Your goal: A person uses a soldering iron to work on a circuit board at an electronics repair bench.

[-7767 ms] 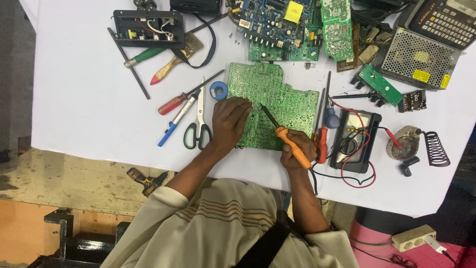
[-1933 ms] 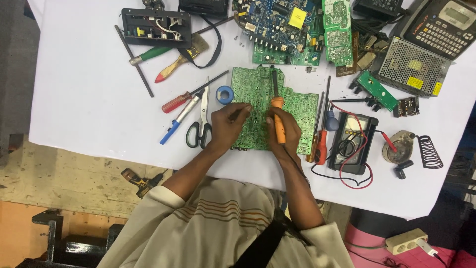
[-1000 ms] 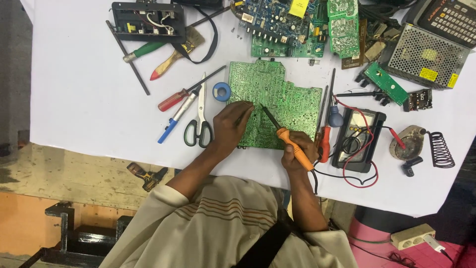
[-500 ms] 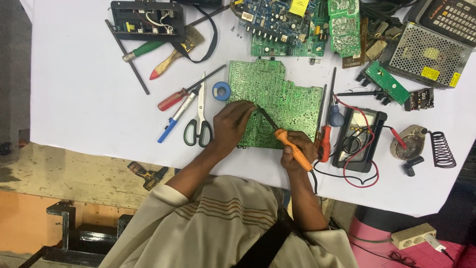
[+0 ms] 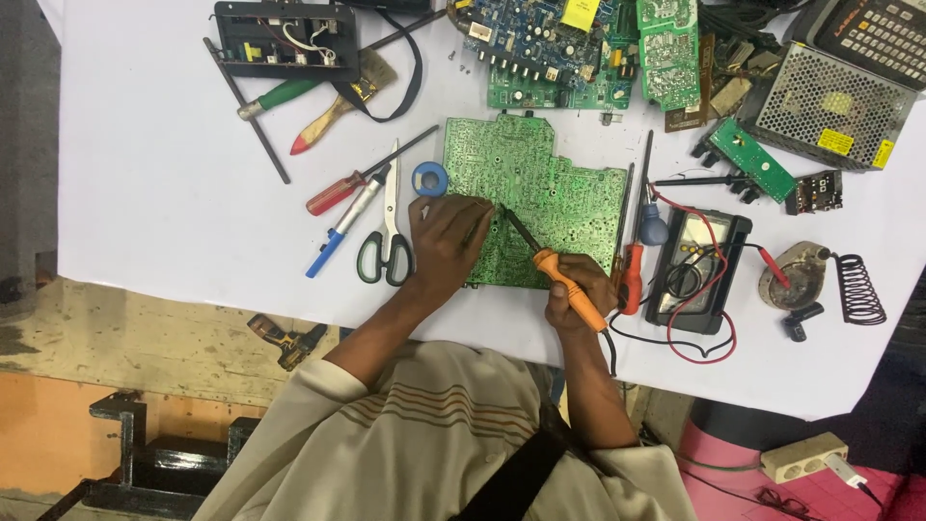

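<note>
On the white table (image 5: 174, 193), a green circuit board (image 5: 569, 193) lies flat. The left hand (image 5: 446, 236) rests on its near edge, fingers curled around a thin wire. The right hand (image 5: 579, 289) grips an orange-handled soldering iron (image 5: 555, 270), tip touching the board. Scissors (image 5: 388, 241) lie just left.

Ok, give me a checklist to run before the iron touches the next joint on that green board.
1. Right hand grips the soldering iron by its orange handle: ok.
2. Iron tip rests on the green circuit board, near the left fingertips: ok.
3. Left hand presses on the board to steady it: ok.
4. Solder wire in the left hand: cannot tell, too fine to see.
5. Iron stand within reach at the right: ok.
6. Multimeter leads clear of the iron's cord: not ok, they lie right beside it.
</note>
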